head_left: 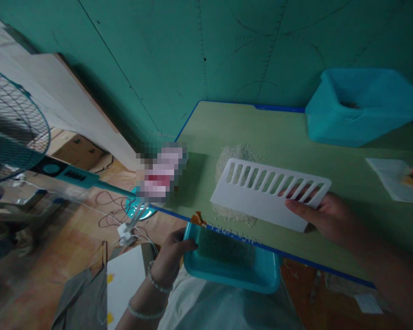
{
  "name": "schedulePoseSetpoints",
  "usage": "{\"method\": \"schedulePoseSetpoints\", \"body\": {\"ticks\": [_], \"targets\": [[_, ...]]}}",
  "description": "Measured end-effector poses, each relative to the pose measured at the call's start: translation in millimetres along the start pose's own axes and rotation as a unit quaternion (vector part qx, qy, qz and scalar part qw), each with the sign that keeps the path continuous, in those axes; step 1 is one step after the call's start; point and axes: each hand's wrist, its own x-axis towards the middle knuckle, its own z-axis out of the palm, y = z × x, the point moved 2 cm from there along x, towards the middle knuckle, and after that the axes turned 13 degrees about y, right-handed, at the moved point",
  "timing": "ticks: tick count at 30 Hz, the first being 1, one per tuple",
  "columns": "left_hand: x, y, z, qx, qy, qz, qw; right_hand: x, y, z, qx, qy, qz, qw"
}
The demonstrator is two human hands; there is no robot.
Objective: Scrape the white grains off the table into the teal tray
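My right hand [321,215] is closed on the right end of a white slotted plastic board [261,197], its fingers showing through the slots. The board lies tilted over a pile of white grains [237,158] on the green table [289,137]. My left hand [170,256] grips the left rim of a teal tray [232,270] held just below the table's near edge, under the pile. The tray's floor looks covered with a layer of grains.
A large teal bin [361,105] stands at the table's back right. A white paper with something yellow [399,181] lies at the right edge. A blurred-out object [161,172] sits at the table's left corner. A standing fan [17,133] and cables are on the floor to the left.
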Motion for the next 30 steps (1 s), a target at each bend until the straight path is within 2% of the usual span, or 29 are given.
{"method": "schedulePoseSetpoints", "body": {"ticks": [8,19,25,30], "targets": [[-2.5,3.4,1.7,0.012,0.015,-0.001,1.000,0.3,2.4,6.3,0.023,-0.035,0.001,0.999],[-1.2,7.7,1.7,0.001,0.009,-0.001,1.000,-6.8,3.1,11.3,-0.009,-0.073,0.047,0.996],[2.2,5.4,1.1,0.001,0.011,-0.006,1.000,-7.9,2.6,13.3,-0.002,-0.086,0.036,0.996],[2.0,3.2,0.1,0.002,0.009,-0.006,1.000,-7.6,7.9,12.5,0.020,-0.084,0.072,0.994]]}}
